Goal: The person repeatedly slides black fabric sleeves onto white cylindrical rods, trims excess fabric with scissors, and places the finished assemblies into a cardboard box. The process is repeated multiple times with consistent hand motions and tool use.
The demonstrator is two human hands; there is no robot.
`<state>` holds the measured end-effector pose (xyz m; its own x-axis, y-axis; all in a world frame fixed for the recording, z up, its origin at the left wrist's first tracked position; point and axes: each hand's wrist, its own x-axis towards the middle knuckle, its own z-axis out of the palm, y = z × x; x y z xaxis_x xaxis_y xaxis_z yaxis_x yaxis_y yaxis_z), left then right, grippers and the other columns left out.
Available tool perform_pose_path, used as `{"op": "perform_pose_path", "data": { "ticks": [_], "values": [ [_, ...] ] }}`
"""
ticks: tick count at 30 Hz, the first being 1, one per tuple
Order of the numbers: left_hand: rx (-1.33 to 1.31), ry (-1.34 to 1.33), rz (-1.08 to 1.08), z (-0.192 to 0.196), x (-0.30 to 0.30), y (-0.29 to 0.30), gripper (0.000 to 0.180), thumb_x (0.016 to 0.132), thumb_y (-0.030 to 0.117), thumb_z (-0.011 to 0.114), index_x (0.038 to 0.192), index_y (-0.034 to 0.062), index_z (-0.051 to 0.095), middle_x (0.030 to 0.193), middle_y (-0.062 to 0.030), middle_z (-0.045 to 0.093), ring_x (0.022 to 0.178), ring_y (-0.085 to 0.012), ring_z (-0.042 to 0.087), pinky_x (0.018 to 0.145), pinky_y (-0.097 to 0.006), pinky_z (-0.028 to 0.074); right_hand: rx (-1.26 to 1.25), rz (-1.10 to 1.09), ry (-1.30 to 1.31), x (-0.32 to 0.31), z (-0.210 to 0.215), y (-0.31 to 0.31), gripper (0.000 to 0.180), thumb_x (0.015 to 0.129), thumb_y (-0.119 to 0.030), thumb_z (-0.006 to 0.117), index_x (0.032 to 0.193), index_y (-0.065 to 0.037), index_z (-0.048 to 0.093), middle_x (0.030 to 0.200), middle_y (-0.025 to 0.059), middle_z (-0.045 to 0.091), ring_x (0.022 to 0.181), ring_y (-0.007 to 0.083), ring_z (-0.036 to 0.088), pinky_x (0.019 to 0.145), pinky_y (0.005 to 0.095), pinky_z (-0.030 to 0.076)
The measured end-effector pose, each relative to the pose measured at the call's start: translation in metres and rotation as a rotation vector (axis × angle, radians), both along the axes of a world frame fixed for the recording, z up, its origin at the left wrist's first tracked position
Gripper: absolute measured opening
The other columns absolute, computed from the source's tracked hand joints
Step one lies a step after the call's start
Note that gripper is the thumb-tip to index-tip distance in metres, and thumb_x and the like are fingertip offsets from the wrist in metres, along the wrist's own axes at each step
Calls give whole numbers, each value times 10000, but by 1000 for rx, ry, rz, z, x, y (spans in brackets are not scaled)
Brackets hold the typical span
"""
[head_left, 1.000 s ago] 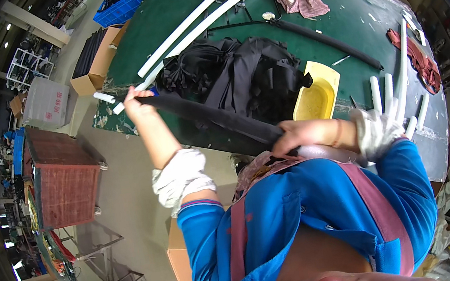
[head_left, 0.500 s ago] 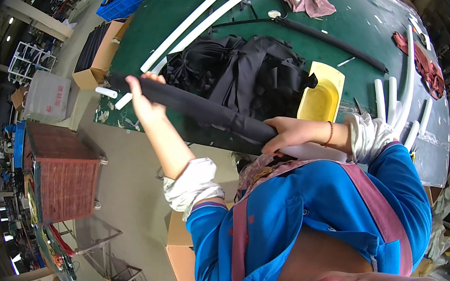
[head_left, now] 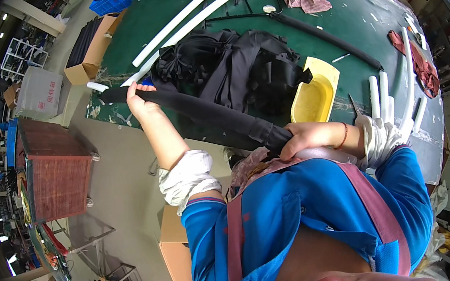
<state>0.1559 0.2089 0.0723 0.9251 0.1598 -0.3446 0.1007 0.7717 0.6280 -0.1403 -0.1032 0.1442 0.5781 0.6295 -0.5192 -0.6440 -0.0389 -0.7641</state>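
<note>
I hold a long white tube wrapped in a black fabric sleeve (head_left: 204, 113) slanting across my front. My left hand (head_left: 140, 100) grips the sleeve near its far end, where the bare white tube tip (head_left: 95, 87) sticks out. My right hand (head_left: 306, 136) is closed on the near end of the sleeve, close to my chest. Just beyond the tube, a pile of black fabric sleeves (head_left: 237, 67) lies on the green table (head_left: 356, 13).
A yellow plastic tray (head_left: 315, 96) sits beside the pile. Long white tubes (head_left: 200, 6) and a black covered tube (head_left: 331, 39) lie on the table, short white tubes (head_left: 383, 98) at its right edge. A brown crate (head_left: 56, 170) and cardboard boxes (head_left: 88, 62) stand on the floor at left.
My left hand has slid outward and up along the sleeve toward the far tip. The tube has tilted a little higher. My right hand stayed at the near end.
</note>
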Motion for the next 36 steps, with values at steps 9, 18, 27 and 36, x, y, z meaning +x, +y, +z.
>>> {"op": "perform_pose_path", "data": {
  "ticks": [9, 18, 27, 36],
  "values": [
    [-216, -224, -141, 71, -62, -46, 234, 863, 252, 678, 811, 63, 551, 722, -43, 575, 630, -149, 564, 580, -293, 483, -126, -75, -255, -2, -30, 13, 446, 716, -249, 758, 1025, 46, 632, 902, 88, 675, 817, 156, 631, 750, 278, 504],
    [50, -350, -211, 84, -136, -83, 383, 780, 28, 681, 1110, 52, 488, 782, -65, 559, 672, -174, 594, 635, -332, 536, -124, -161, -250, -10, -1, 28, 371, 737, -188, 698, 1021, 39, 629, 913, 70, 662, 831, 147, 605, 788, 267, 477],
    [84, -346, -268, 83, -164, -108, 285, 844, 87, 641, 1097, 41, 517, 842, -74, 582, 730, -173, 590, 658, -327, 532, -131, -192, -272, -16, -4, 26, 368, 735, -160, 696, 1023, 59, 627, 911, 75, 664, 832, 138, 603, 786, 267, 479],
    [-25, -280, -463, 69, -188, -133, 407, 844, 137, 685, 1165, 17, 466, 826, -80, 581, 690, -167, 594, 657, -315, 533, -17, -307, -213, -13, 4, 32, 291, 728, -130, 713, 940, 56, 640, 845, 85, 671, 734, 150, 632, 706, 256, 510]
  ]
}}
